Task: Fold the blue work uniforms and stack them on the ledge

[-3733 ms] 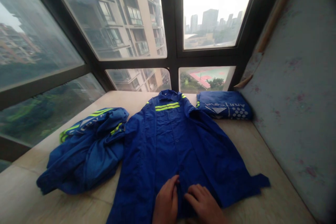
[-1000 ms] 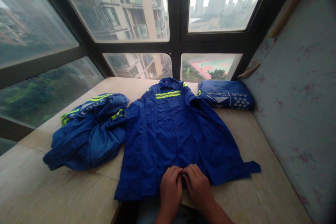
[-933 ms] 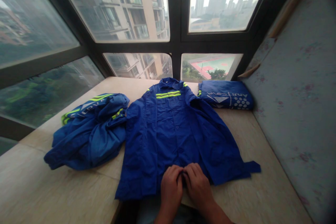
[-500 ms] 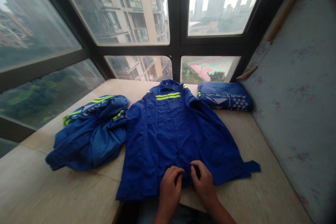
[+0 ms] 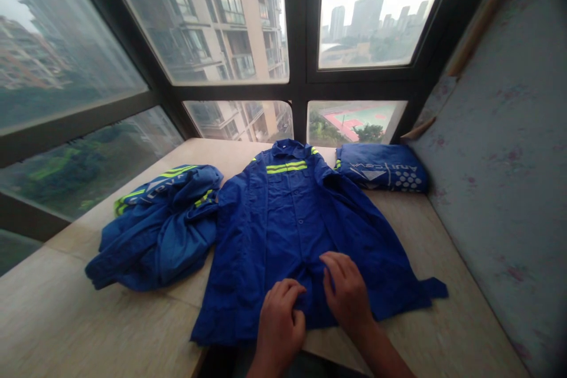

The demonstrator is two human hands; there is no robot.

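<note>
A blue work jacket [image 5: 287,207] lies front up, its collar toward the windows and its hem toward me. Yellow-green reflective stripes cross its chest, and buttons run down the front. At the lower front edge is my left hand [image 5: 281,319], its fingers curled and the thumb apart from them, with blue cloth showing in the gap. Over the lower front, a little higher up, my right hand [image 5: 348,292] has its fingers bent and its thumb apart, holding nothing that I can see. Whether the fingertips touch the cloth is unclear.
A crumpled blue garment [image 5: 159,236] with reflective stripes lies left of the jacket. At the back right sits a folded blue garment [image 5: 383,168] with white print. The pale stone ledge [image 5: 146,325] meets windows behind and a flowered wall [image 5: 496,189] on the right.
My right hand has moved up and away from the hem. My left hand has shifted slightly left, and its thumb and fingers have parted. The view has tilted slightly.
</note>
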